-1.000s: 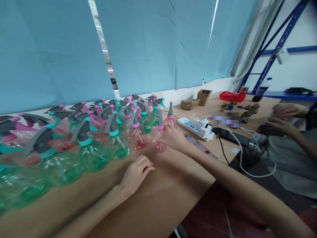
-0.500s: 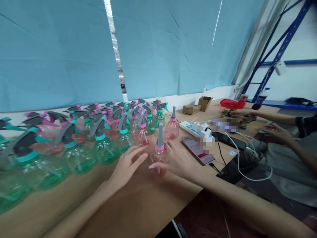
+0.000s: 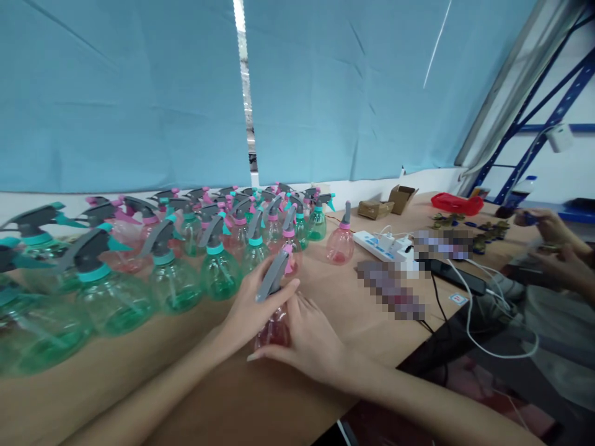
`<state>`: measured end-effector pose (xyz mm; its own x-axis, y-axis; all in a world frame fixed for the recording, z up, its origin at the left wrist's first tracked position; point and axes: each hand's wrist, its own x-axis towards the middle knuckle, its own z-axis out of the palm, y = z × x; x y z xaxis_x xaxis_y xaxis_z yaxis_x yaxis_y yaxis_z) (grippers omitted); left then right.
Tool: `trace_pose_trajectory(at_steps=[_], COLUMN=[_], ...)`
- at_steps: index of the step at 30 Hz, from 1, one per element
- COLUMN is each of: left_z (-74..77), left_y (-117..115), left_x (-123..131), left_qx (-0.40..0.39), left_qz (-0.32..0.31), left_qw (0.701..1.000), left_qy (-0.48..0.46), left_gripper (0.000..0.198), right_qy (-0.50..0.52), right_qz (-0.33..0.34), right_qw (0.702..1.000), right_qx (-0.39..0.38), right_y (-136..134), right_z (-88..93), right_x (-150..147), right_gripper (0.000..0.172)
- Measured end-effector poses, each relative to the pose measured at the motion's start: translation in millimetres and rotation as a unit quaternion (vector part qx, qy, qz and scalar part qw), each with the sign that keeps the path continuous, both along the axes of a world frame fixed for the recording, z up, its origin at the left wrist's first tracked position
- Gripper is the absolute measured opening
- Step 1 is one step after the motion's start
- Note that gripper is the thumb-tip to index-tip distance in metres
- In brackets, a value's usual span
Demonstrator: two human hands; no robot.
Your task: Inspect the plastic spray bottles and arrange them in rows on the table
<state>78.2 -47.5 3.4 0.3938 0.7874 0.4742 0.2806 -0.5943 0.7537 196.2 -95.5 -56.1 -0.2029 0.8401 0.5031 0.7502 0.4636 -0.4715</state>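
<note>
A pink see-through spray bottle (image 3: 273, 331) with a grey trigger head stands upright before me, red liquid low inside. My left hand (image 3: 253, 310) is closed around its neck, just under the head, with the thumb across the front. Lower down, my right hand (image 3: 316, 337) wraps the bottle's body from the right, its thumb reaching round the near side. Behind my hands, another pink spray bottle (image 3: 340, 244) stands apart on the right. A green spray bottle (image 3: 221, 275) belongs to the packed rows on the left.
The wooden table (image 3: 320, 285) runs along a blue curtain (image 3: 302, 93). Right of my hands lie a blurred-out phone (image 3: 390, 291), a white power strip (image 3: 376, 244) and cables. Farther back are cardboard boxes (image 3: 402, 198) and a red bag (image 3: 458, 203). Another person's hands (image 3: 553, 238) work at the far right.
My left hand has closed on the neck of the pink bottle, and my right hand wraps it more fully. The bottle's head has turned and leans a little. The view has shifted left.
</note>
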Motion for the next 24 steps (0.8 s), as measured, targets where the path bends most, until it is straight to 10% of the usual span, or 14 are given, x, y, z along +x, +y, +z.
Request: trace_pose_trajectory(at_steps=[9, 24], left_z=[-4.0, -4.0], left_y=[16, 15], left_x=[-15, -15], left_qx=[-0.032, -0.042], left_qz=[-0.017, 0.001], left_qw=[0.999, 0.999], left_qy=[0.010, 0.002], left_gripper=[0.031, 0.007], right_qy=[0.039, -0.047], right_qz=[0.204, 0.117], right_qw=[0.970, 0.991], right_qx=[-0.124, -0.055], right_y=[19, 72], right_z=[19.2, -42.3], right_x=[33, 79], right_gripper=[0.089, 0.042])
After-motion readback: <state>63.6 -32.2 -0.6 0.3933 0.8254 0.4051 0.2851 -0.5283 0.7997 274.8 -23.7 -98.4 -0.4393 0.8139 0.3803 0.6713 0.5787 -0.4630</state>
